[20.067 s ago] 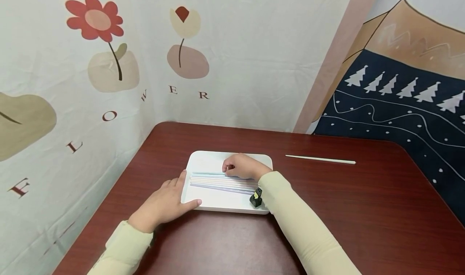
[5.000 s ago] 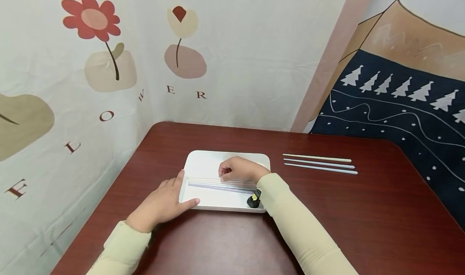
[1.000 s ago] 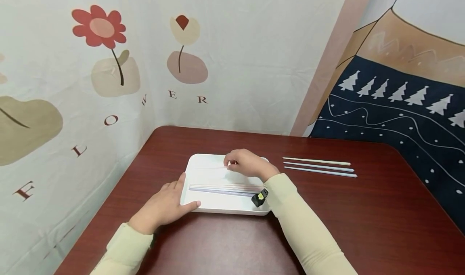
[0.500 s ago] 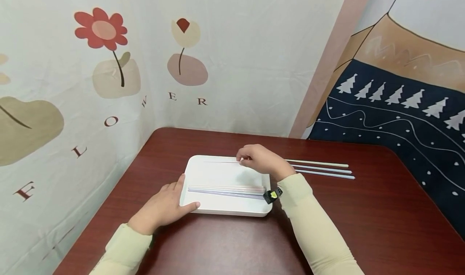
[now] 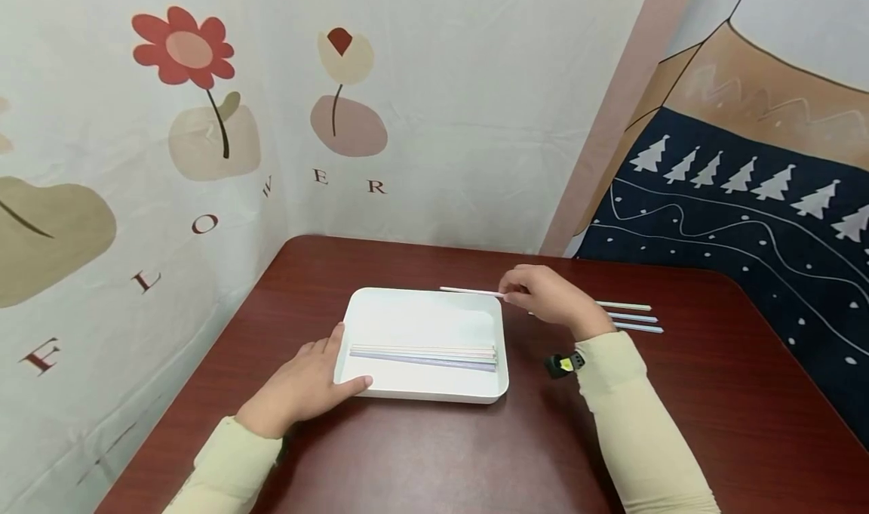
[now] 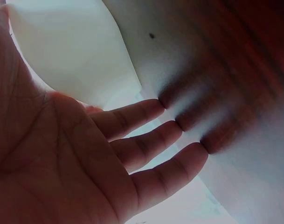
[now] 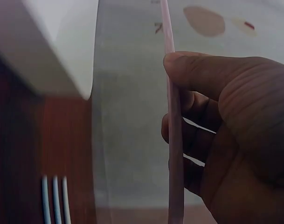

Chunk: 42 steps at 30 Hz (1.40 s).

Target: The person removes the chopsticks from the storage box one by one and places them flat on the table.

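Observation:
A pink chopstick point(image 5: 468, 290) is pinched between the thumb and fingers of my right hand point(image 5: 553, 299), beyond the tray's far right corner. The right wrist view shows this pink chopstick point(image 7: 176, 158) running past the thumb, well above the table. My left hand point(image 5: 292, 389) rests at the left edge of the white tray point(image 5: 414, 314), fingers extended along its side and thumb over the near rim. Inside the tray lie several pale pink, white and lilac chopsticks point(image 5: 421, 354), roughly side by side.
To the right of the tray, a yellow-green chopstick point(image 5: 624, 306) and two blue chopsticks point(image 5: 638, 327) lie in a row on the reddish-brown table point(image 5: 434, 453), partly hidden behind my right hand. A printed curtain point(image 5: 462, 121) hangs along the table's far side.
Over the last second my right hand has carried the pink chopstick from the tray up and rightward past its rim. Earlier, two blue chopsticks joined the single one on the table. The left hand stays put.

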### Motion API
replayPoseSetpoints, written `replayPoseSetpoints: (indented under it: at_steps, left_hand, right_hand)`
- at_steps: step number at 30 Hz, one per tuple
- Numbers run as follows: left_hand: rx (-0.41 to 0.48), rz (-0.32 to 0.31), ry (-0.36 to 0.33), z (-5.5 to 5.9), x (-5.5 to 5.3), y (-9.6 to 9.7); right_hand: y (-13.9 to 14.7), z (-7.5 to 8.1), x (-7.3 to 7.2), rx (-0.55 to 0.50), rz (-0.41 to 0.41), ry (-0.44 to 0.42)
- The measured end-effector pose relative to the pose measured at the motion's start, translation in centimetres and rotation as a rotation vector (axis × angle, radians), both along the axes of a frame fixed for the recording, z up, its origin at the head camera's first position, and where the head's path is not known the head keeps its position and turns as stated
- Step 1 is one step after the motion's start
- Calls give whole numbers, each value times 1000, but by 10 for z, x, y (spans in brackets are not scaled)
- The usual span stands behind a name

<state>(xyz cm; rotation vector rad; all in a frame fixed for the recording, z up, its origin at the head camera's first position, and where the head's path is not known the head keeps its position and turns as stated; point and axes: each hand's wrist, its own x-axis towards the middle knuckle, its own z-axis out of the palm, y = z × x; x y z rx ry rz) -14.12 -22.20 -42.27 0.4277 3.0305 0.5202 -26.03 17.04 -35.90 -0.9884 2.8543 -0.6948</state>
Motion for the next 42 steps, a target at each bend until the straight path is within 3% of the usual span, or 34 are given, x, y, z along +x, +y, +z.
replayPoseSetpoints:
  at_steps: [11, 26, 42]
  left_hand:
    - [14, 1, 4, -2, -2, 0]
    - [8, 5, -2, -4, -3, 0]
    - [9, -8, 3, -1, -3, 0]
  right_hand:
    - [50, -18, 0, -23, -103, -26]
    - [118, -46, 13, 23, -143, -42]
    - [139, -65, 9, 93, -144, -41]
